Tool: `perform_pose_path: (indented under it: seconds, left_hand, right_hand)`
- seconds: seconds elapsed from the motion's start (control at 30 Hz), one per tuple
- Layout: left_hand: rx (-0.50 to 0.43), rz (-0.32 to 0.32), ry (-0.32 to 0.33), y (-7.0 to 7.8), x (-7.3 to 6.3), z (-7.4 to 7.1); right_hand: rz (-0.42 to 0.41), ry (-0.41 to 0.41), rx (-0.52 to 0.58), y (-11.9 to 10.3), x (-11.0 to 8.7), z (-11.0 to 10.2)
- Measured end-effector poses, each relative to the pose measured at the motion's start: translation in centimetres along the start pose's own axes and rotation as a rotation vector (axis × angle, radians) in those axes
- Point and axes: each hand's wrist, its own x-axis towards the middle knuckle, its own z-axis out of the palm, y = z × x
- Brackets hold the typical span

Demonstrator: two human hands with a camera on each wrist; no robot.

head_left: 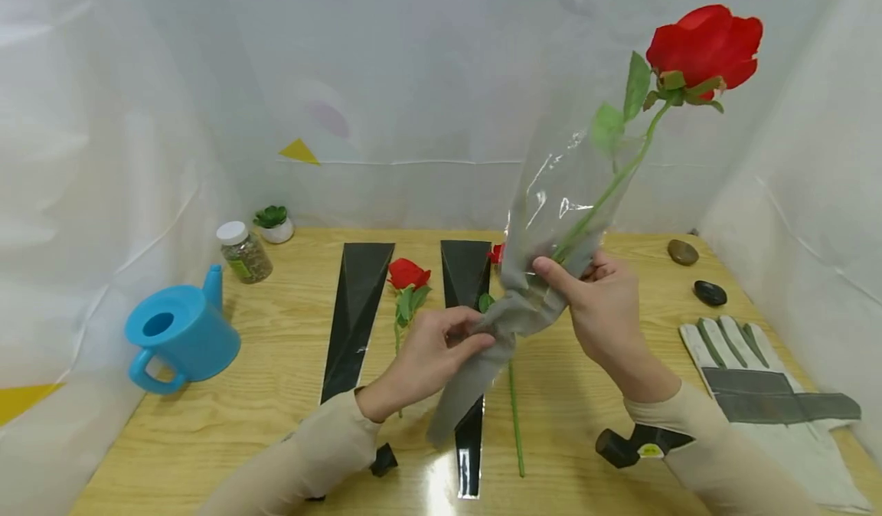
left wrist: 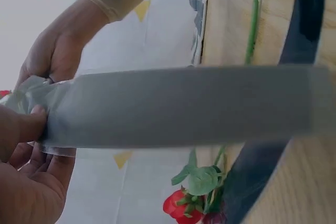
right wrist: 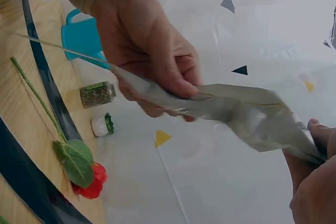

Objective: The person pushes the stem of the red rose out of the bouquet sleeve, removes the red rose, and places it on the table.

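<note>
A large red rose (head_left: 706,49) tilts up to the right, its green stem running down into a clear-fronted grey flower sleeve (head_left: 551,194). My right hand (head_left: 606,317) grips the sleeve around the lower stem, thumb on the front. Lower down, my left hand (head_left: 434,347) pinches the crumpled sleeve between thumb and fingers. The sleeve's flat grey tail (left wrist: 184,108) stretches out past that hand in the left wrist view. Beneath lie two black sleeves, one on the left (head_left: 347,309) and one in the middle (head_left: 467,271), partly hidden by the hands. A smaller red rose (head_left: 408,274) lies between them.
Another rose's stem (head_left: 515,424) lies right of the middle black sleeve. At left stand a blue watering can (head_left: 186,336), a jar (head_left: 244,254) and a potted succulent (head_left: 276,225). Brown (head_left: 683,252) and black stones (head_left: 710,293) and work gloves (head_left: 765,401) lie at right.
</note>
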Motion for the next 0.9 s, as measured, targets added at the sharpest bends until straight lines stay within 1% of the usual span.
perform_pose_path:
  seconds: [0.1, 0.2, 0.27, 0.37, 0.43, 0.47, 0.57, 0.67, 0.73, 0.8, 0.9]
  left_hand:
    - [0.015, 0.000, -0.032, -0.3, -0.4, -0.1]
    - [0.007, -0.011, -0.061, -0.2, -0.5, -0.3]
    - [0.025, -0.017, -0.090, -0.1, -0.5, -0.5]
    - [0.060, -0.049, -0.164, -0.2, -0.6, -0.7]
    - [0.097, -0.074, -0.214, -0.4, -0.7, -0.8]
    - [0.109, -0.085, -0.234, -0.5, -0.9, -0.9]
    - [0.115, -0.101, -0.263, -0.7, -1.0, -1.0]
    - [0.029, -0.110, -0.253, -0.3, -0.8, -1.0]
    - [-0.034, -0.110, -0.231, 0.1, -0.6, -0.8]
    - [-0.069, -0.086, -0.216, 0.5, -0.4, -0.6]
    - [-0.057, -0.040, -0.195, 0.8, -0.3, -0.2]
  right_hand:
    - [-0.021, -0.001, 0.129, -1.0, 0.7, -0.5]
    - [-0.056, -0.034, 0.232, -1.6, 1.2, -0.8]
    - [-0.059, -0.046, 0.297, -2.0, 1.4, -0.9]
    - [-0.054, -0.051, 0.387, -2.7, 1.7, -1.4]
    - [-0.062, -0.049, 0.397, -3.5, 1.9, -2.0]
    - [-0.069, -0.062, 0.370, -3.9, 2.1, -2.4]
    - [-0.064, -0.130, 0.223, -5.0, 2.4, -3.3]
    - [-0.044, -0.189, 0.040, -5.6, 2.4, -3.7]
    - [-0.025, -0.212, -0.044, -5.6, 2.3, -3.6]
    - [-0.019, -0.224, -0.145, -5.6, 2.2, -3.4]
    - [-0.010, -0.237, -0.240, -5.6, 1.9, -3.2]
